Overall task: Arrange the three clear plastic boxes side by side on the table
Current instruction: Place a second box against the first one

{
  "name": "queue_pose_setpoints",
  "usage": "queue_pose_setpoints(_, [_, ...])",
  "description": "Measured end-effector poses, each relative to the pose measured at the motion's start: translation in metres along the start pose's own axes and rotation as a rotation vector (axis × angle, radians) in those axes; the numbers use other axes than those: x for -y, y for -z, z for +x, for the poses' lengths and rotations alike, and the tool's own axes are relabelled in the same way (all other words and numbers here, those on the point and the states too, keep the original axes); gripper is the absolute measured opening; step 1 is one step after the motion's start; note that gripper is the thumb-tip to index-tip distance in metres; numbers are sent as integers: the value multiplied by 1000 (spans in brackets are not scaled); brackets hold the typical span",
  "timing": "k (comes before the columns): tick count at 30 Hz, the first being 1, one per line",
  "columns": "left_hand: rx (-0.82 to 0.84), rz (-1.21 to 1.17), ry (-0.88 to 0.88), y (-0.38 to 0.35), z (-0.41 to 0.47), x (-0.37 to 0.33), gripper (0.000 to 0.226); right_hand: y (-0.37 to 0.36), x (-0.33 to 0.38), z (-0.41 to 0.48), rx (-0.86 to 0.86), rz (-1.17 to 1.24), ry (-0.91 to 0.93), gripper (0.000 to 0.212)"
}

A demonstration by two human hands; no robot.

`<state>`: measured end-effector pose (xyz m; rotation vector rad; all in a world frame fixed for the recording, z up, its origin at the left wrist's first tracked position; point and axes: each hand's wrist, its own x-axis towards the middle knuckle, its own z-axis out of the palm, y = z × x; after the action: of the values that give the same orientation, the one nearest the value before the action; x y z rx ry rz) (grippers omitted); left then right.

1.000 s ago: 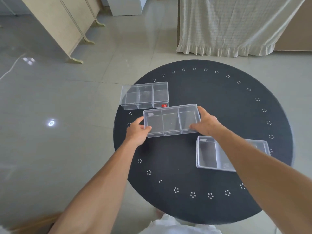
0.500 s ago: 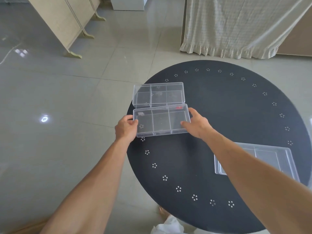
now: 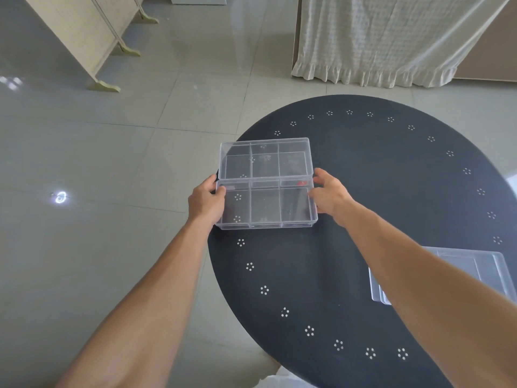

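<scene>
Both hands' fingers [image 3: 221, 191] now pinch the near box [image 3: 265, 205], newly butted against the far box [image 3: 265, 161]; third box [image 3: 475, 271], lower right, remains.

Two boxes at the table's [image 3: 391, 191] left edge, far box [image 3: 265, 158] touching near box [image 3: 265, 205] behind it, left hand [image 3: 205, 201] and right hand [image 3: 330, 196] at the near box's ends, third box [image 3: 475, 273] well apart at right, under the right forearm.

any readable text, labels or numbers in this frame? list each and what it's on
None readable.
Small red sticker at the edge where the two touching clear plastic divided boxes meet: too blurred to read.
Pale sticker on the near clear box, by the left hand: blurred, illegible.
Round black table: white dot clusters only, no text.
</scene>
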<state>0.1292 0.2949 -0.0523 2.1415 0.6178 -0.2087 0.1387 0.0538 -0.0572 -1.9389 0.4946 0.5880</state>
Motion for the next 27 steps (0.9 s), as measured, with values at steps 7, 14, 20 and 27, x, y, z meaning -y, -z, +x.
queue_pose_setpoints(7, [-39, -38, 39, -3, 5, 3, 43, -1, 4, 0, 39, 3, 48, 52])
queue_pose_setpoints(14, [-58, -51, 62, -3, 6, 3, 43, -1, 0, 3, 36, 10, 66, 47])
queue_pose_setpoints(20, [-59, -47, 73, -2, 7, 2, 43, 0, 0, 6, 45, 24, 66, 44])
queue_pose_setpoints(27, [-92, 41, 77, -1, -2, -2, 45, 14, -6, -5, -48, -3, -8, 65])
